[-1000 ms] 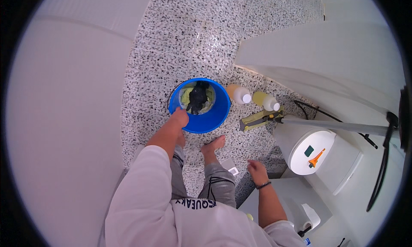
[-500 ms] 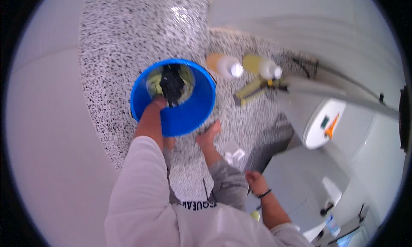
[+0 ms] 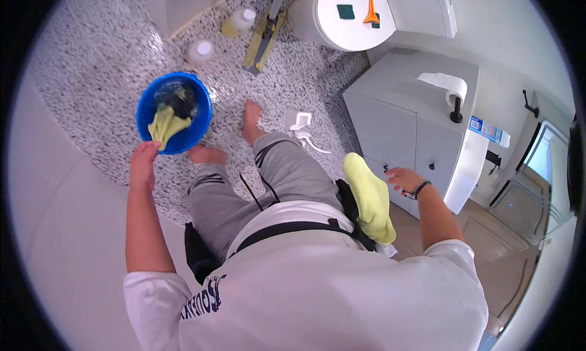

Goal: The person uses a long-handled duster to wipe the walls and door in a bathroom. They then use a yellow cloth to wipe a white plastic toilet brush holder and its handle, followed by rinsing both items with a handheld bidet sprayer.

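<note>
My left hand (image 3: 144, 162) pinches one corner of a wet yellow-green cloth (image 3: 166, 129) at the near rim of a blue bucket (image 3: 204, 114). The rest of the cloth hangs down inside, beside a dark, bunched thing (image 3: 182, 101) whose kind I cannot make out. Held out at my right side, my right hand (image 3: 404, 180) has its fingers apart and holds nothing. It is nearest to a dry yellow cloth (image 3: 370, 198) tucked at my waist belt (image 3: 293, 231) and to the knobs of a grey cabinet (image 3: 390, 128).
Two bottles (image 3: 200, 51) and a flat yellow mop (image 3: 264, 43) are beyond the bucket on the speckled floor. A toilet (image 3: 329, 9) bears an orange scraper (image 3: 371, 10) and green pads. White plastic pieces (image 3: 300, 124) lie near my right foot. A toilet roll (image 3: 444, 82) hangs by the cabinet.
My left hand has risen from deep in the bucket to its rim, bringing up a corner of the cloth. My right hand has moved outward to the right. My view has swung right.
</note>
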A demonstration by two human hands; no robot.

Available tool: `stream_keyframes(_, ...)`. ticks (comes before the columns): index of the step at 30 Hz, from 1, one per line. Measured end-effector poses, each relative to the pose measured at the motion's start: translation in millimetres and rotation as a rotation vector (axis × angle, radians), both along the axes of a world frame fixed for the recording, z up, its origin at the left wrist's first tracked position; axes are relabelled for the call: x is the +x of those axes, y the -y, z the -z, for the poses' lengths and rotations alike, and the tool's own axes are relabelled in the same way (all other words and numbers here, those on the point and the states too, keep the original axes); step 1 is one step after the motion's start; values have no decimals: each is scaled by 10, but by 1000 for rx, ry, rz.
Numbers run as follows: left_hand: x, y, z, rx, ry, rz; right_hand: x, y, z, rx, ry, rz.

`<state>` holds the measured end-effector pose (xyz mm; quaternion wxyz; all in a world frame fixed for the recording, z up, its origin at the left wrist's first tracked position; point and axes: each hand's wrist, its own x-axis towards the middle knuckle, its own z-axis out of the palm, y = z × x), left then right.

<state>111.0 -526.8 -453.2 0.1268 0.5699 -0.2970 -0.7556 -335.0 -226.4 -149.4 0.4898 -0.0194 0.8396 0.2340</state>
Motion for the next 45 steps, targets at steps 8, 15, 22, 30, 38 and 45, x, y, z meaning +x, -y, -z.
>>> stream_keyframes(8,-178,84,-1563,-131,-111,-108,620,864,599,-543,18,-696)
stream_keyframes(15,-364,-130,-2597,-122,-266,-80,2403,2274,1357,-857,409,-617)
stream_keyframes(22,97,-134,-2437,-414,-203,-329,2537,2389,1468,-1329,508,201)
stream_keyframes(30,-813,-210,-1960,-771,-117,354,2346,2221,727,-1449,878,11)
stream_keyframes(38,-988,-236,-1989,-290,-282,-50,1608,1807,1714,-1112,1001,497)
stream_keyframes(45,-1359,-499,-2217,-329,-208,448,1843,1957,1597,-1042,1141,1344)
